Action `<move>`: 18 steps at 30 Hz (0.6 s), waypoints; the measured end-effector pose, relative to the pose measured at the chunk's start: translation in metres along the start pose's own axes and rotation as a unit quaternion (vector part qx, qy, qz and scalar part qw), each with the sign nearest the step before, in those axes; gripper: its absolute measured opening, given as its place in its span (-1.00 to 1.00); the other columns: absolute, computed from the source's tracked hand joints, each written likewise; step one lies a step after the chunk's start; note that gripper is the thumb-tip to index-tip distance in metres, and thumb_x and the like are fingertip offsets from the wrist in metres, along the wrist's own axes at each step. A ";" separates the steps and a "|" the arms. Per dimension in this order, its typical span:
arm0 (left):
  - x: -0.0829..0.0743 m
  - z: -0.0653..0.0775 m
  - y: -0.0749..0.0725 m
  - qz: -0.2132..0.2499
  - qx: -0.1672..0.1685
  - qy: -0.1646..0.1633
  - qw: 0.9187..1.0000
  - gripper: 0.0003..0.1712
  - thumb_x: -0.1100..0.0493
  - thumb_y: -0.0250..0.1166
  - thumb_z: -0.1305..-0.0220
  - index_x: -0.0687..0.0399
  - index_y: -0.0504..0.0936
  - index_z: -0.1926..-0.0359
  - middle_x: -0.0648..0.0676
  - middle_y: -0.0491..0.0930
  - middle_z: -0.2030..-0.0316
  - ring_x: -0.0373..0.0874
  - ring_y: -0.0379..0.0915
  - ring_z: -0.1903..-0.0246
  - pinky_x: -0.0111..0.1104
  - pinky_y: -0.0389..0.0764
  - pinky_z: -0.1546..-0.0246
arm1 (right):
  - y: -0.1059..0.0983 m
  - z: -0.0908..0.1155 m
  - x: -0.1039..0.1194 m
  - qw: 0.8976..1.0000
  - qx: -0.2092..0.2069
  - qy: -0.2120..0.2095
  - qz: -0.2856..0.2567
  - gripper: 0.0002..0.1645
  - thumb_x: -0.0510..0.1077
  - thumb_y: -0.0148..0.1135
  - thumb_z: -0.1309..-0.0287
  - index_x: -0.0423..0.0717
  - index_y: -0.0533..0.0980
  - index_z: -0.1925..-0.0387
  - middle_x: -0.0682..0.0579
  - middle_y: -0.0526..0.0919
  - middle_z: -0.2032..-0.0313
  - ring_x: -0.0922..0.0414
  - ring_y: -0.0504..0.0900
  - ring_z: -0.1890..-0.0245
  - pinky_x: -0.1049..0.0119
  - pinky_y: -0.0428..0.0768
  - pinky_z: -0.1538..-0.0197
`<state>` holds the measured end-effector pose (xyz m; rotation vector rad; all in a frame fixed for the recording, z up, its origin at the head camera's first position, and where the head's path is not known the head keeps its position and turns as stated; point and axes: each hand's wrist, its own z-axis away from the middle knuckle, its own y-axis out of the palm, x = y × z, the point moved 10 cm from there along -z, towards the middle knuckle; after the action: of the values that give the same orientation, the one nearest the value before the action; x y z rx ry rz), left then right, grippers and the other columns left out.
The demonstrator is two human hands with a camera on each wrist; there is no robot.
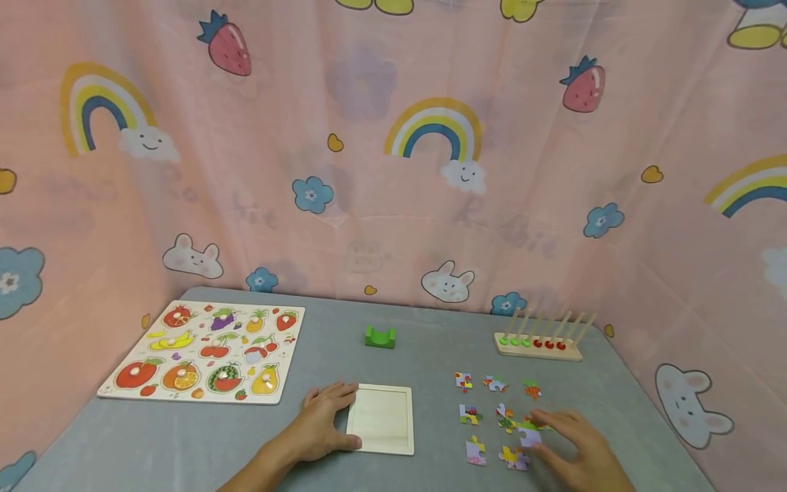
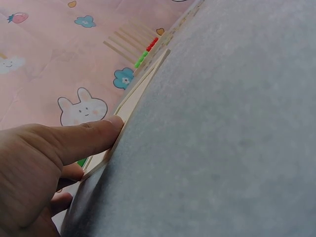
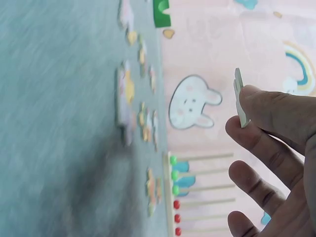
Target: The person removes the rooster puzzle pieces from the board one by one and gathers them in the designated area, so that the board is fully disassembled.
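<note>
A square wooden puzzle tray with a raised rim lies flat on the table in the middle. My left hand holds its left side, thumb by the near corner and fingers by the far one; the left wrist view shows the thumb against the tray's edge. My right hand pinches a jigsaw piece between thumb and fingers. In the right wrist view that piece is seen edge-on, raised off the table. Several colourful jigsaw pieces lie in loose rows right of the tray, beside the right hand.
A fruit peg puzzle board lies at the left. Behind the tray stands a small green block with a curved notch. At the back right is a wooden rack with upright sticks and green and red beads. A patterned pink curtain encloses the table.
</note>
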<state>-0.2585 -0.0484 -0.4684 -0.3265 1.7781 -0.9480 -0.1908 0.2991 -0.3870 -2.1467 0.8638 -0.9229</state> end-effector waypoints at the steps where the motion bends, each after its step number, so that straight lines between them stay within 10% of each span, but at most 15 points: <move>1: 0.000 0.000 0.000 0.000 0.000 0.000 1.000 -0.10 0.02 0.58 0.15 0.43 0.48 -0.18 0.18 0.37 -0.28 0.23 0.09 -0.32 0.25 -0.14 -0.20 | 0.000 0.002 -0.004 1.000 0.004 0.014 0.006 -0.33 -0.23 0.59 0.24 0.03 0.62 -0.05 0.27 0.65 0.17 0.30 0.49 0.17 0.40 0.50 0.20; 18: 0.000 0.000 0.001 -0.007 0.004 -0.002 1.000 -0.10 0.01 0.58 0.14 0.43 0.48 -0.18 0.18 0.37 -0.28 0.23 0.09 -0.33 0.25 -0.14 -0.21 | 0.011 0.025 -0.054 0.983 0.062 0.164 0.046 -0.47 -0.08 0.58 0.21 -0.04 0.67 0.09 0.25 0.64 0.25 0.22 0.52 0.19 0.17 0.55 0.17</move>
<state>-0.2585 -0.0479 -0.4686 -0.3367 1.7706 -0.9628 -0.2034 0.3410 -0.4288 -1.8601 1.0252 -1.2707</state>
